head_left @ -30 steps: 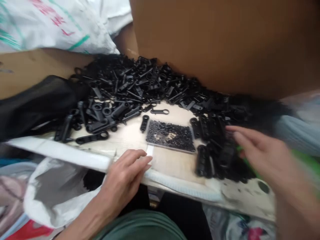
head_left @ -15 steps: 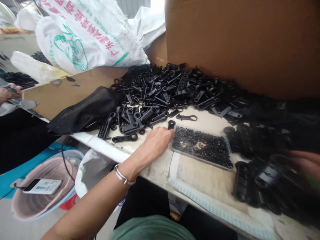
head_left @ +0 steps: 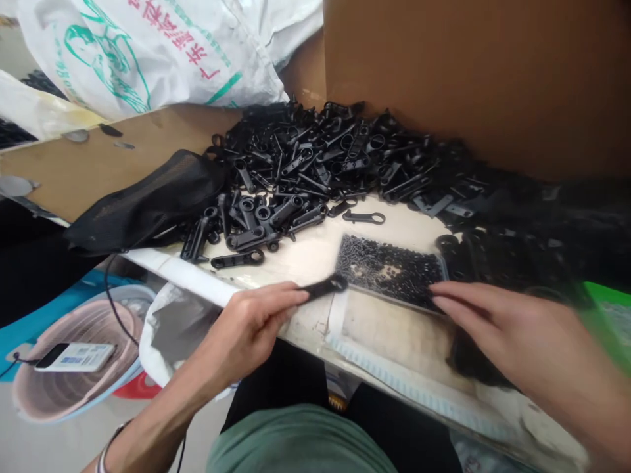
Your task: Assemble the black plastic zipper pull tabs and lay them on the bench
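Note:
My left hand (head_left: 259, 318) is closed in a pinch on the end of a black plastic lever with a ring end (head_left: 325, 288). The ring points right, close to the left front corner of a shallow clear box (head_left: 394, 297). Inside the box lie many tiny black pieces (head_left: 379, 256). At the box's right front corner is my right hand (head_left: 497, 322), thumb and forefinger pinched together over the pieces. Whatever sits between those fingertips is too small to make out.
A large heap of similar black levers (head_left: 315, 151) covers the back of the table. More dark parts (head_left: 493, 263) lie blurred at the right. A black mesh bag (head_left: 152, 197), a white printed sack (head_left: 162, 59) and a cardboard wall (head_left: 468, 85) border the work surface. Baskets (head_left: 73, 387) stand below left.
My left hand has drawn back to the lower left, with the lever turned toward the box. My right hand has come in from the blurred right side to the box's corner. The view has shifted slightly.

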Demonstrator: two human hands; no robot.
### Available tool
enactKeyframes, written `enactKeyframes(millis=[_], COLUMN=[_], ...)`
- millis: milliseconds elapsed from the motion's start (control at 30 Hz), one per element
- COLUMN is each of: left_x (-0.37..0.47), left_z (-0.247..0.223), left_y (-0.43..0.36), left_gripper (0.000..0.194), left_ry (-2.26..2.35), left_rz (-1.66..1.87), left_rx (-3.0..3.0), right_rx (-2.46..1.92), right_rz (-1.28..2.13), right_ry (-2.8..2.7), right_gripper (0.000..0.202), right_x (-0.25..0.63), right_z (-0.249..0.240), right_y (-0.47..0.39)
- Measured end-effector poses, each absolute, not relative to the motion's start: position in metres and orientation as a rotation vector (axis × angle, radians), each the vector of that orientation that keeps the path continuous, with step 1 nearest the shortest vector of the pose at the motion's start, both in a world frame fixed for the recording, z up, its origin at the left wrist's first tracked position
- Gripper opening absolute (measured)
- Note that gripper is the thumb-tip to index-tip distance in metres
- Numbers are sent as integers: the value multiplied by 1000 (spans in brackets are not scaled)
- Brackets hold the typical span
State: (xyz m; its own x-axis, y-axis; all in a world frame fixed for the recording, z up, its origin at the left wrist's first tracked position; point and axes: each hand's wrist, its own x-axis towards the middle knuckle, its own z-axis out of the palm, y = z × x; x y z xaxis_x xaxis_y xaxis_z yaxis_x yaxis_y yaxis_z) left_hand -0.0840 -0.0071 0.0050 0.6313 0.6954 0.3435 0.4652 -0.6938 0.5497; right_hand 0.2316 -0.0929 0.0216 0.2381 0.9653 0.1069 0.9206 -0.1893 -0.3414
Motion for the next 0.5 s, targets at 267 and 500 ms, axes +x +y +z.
enactKeyframes(millis=[267, 500], left_x=[-79, -78], left_z=[-6, -5], left_y=[-12, -15], left_gripper=[43, 33], left_ry=[788, 808], left_rz=[399, 411], left_rx=[2412, 2368], right_rx=[-2418, -2392], right_rz=[19, 126], right_ry=[-2113, -2091], right_gripper=[28, 22], right_x=[214, 214], right_z=[-3, -4], right_y=[-36, -28])
